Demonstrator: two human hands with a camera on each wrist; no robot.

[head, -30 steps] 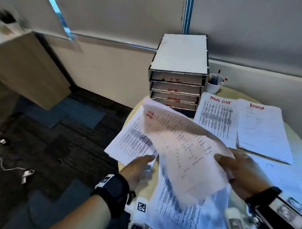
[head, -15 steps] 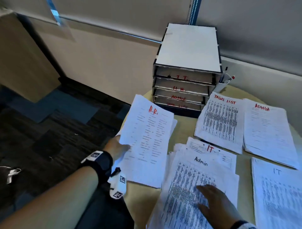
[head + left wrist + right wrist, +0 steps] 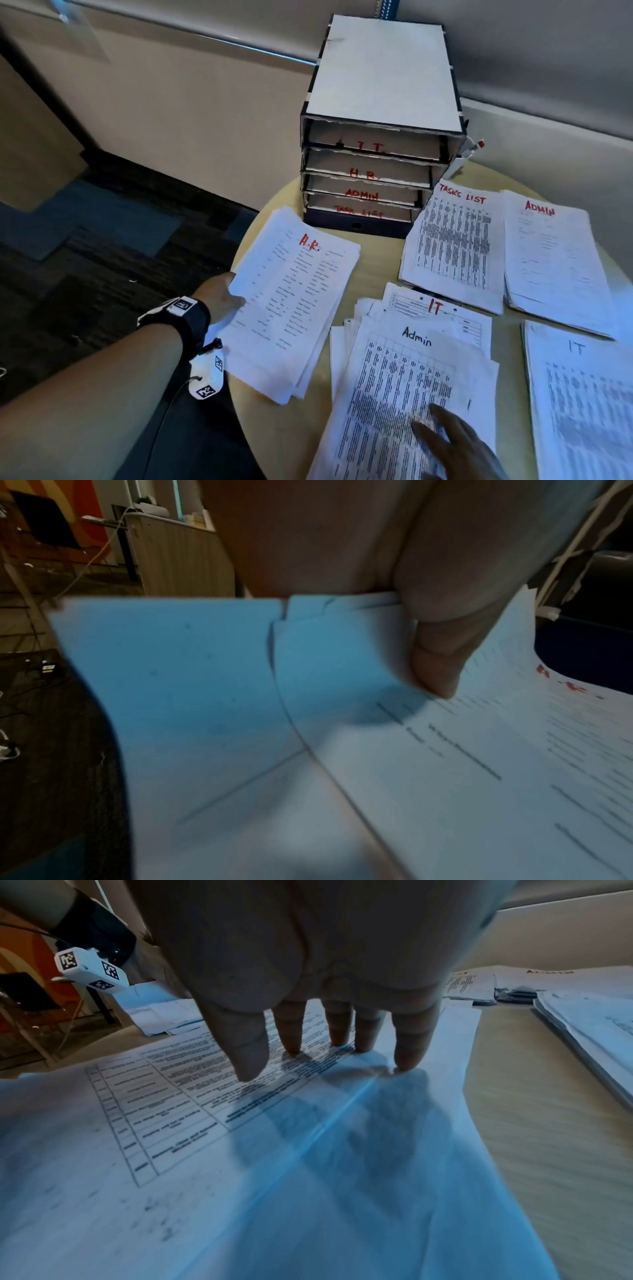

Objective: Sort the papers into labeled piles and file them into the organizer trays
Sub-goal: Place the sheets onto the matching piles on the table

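The organizer (image 3: 376, 85) stands at the back of the round table (image 3: 373, 267), its trays marked I.T., H.R., ADMIN and TASK LIST in red. My left hand (image 3: 226, 294) pinches the left edge of the top H.R. sheet (image 3: 294, 301), which lies on the H.R. pile; the thumb (image 3: 438, 658) sits on top of the sheet (image 3: 479, 750). My right hand (image 3: 452, 442) rests with straight, spread fingers (image 3: 365, 1034) on the Admin sheet (image 3: 400, 387) atop the mixed stack. An IT sheet (image 3: 442, 308) peeks out behind it.
Sorted piles lie to the right: Tasks List (image 3: 455, 246), Admin (image 3: 551, 263) and IT (image 3: 582, 394). A pen cup (image 3: 466, 157) stands behind the organizer's right corner. The table's left edge drops to dark carpet (image 3: 102, 257).
A second ago both hands held the H.R. sheet in the air. It now lies on the H.R. pile; the right hand has let go and come down onto the Admin sheet.
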